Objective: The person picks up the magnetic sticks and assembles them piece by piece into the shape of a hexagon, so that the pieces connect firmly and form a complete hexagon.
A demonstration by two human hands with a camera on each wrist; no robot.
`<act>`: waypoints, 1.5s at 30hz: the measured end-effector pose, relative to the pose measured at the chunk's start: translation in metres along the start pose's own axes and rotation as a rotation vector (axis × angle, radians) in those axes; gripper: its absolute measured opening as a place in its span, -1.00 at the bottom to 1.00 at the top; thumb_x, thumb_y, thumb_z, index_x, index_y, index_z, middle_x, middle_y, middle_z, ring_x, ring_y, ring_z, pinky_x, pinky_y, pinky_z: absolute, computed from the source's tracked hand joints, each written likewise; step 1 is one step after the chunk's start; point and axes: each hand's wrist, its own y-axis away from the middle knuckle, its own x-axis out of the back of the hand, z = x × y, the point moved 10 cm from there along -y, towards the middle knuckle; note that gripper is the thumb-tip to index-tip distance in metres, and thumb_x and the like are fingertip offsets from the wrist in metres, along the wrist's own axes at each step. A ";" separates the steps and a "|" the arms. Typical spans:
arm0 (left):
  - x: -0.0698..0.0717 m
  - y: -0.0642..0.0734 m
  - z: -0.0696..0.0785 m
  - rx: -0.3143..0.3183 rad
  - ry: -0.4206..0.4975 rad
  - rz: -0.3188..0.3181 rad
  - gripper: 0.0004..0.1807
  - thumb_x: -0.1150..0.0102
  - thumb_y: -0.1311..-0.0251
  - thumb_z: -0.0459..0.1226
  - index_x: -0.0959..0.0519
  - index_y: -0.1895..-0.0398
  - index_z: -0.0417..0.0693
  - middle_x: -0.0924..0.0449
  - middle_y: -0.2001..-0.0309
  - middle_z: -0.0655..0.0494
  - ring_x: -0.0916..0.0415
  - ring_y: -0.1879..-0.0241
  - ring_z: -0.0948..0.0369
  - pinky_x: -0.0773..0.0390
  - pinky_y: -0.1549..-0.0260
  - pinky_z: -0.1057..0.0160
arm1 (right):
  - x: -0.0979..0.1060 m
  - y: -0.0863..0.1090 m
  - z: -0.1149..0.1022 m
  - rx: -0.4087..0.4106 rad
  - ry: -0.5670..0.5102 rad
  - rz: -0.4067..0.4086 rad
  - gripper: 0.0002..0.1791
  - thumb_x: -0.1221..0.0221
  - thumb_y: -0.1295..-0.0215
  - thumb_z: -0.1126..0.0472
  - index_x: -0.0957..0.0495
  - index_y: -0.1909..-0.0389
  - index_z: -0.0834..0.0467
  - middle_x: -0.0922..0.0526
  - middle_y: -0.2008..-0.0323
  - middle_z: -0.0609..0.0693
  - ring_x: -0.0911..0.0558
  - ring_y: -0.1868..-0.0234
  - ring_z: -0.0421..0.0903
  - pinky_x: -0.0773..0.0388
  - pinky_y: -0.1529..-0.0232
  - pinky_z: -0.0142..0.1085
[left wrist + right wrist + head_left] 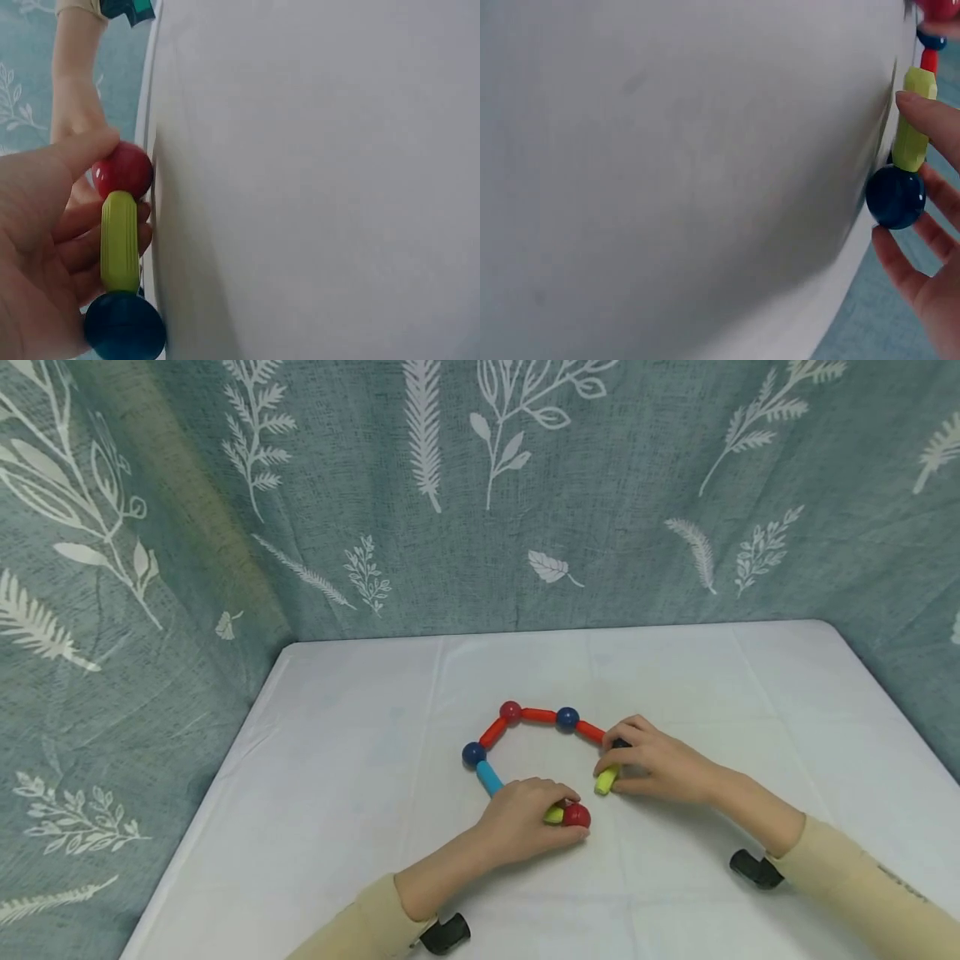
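Sticks and balls form a ring on the table, broken at the front between my hands. My left hand (525, 822) grips a red ball (577, 815) and a yellow-green stick (118, 244), which joins a dark blue ball (125, 326) near the palm. With my right hand (660, 764) I pinch another yellow-green stick (606, 780), attached to a dark blue ball (895, 196); its free end points toward the red ball. Behind them run red sticks (538, 716), a red ball (510, 712) and blue balls (567, 719). A light-blue stick (489, 777) leads under my left hand, its near end hidden.
A white cloth (360, 735) covers the table. Behind and to the sides hangs a green-blue curtain (450, 568) with white leaf prints. Black devices (446, 934) sit at both wrists, just beyond the beige sleeves (847, 868).
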 end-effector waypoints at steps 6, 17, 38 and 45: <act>-0.003 -0.006 -0.001 0.069 0.027 0.012 -0.48 -0.33 -0.13 0.10 -0.62 -0.05 0.00 -0.66 0.26 0.27 -0.49 0.31 0.41 -0.46 0.29 0.46 | -0.009 0.000 -0.008 -0.019 -0.038 -0.029 -0.75 -0.38 -0.17 0.15 -0.64 0.15 -0.18 -0.48 0.03 -0.20 -0.33 -0.09 -0.13 -0.50 0.00 -0.18; 0.016 -0.007 -0.014 0.054 0.108 0.078 -0.51 -0.26 -0.22 0.04 -0.58 -0.12 -0.01 -0.64 0.14 0.22 -0.51 0.15 0.31 -0.51 0.17 0.35 | -0.005 -0.008 -0.008 -0.081 -0.108 -0.027 -0.73 -0.35 -0.18 0.10 -0.64 0.09 -0.10 -0.52 -0.03 -0.15 -0.38 -0.11 -0.12 -0.44 -0.07 -0.06; 0.036 -0.024 -0.107 0.297 0.288 0.159 -0.37 0.06 -0.35 -0.40 -0.07 -0.45 -0.39 -0.16 -0.41 -0.26 -0.09 -0.42 -0.09 -0.11 -0.35 0.02 | -0.013 -0.038 0.056 -0.504 -0.143 0.037 -0.67 -0.22 -0.32 0.18 -0.50 0.03 0.31 -0.55 0.48 -0.03 -0.45 0.55 -0.16 -0.43 0.50 -0.32; 0.032 -0.035 -0.102 0.295 0.284 0.150 -0.37 0.08 -0.38 -0.41 -0.04 -0.47 -0.37 -0.12 -0.44 -0.24 -0.04 -0.44 -0.07 -0.10 -0.35 0.04 | -0.010 -0.038 0.067 -0.588 -0.157 0.033 -0.65 -0.17 -0.35 0.15 -0.44 0.03 0.35 -0.56 0.46 0.02 -0.45 0.54 -0.13 -0.42 0.51 -0.30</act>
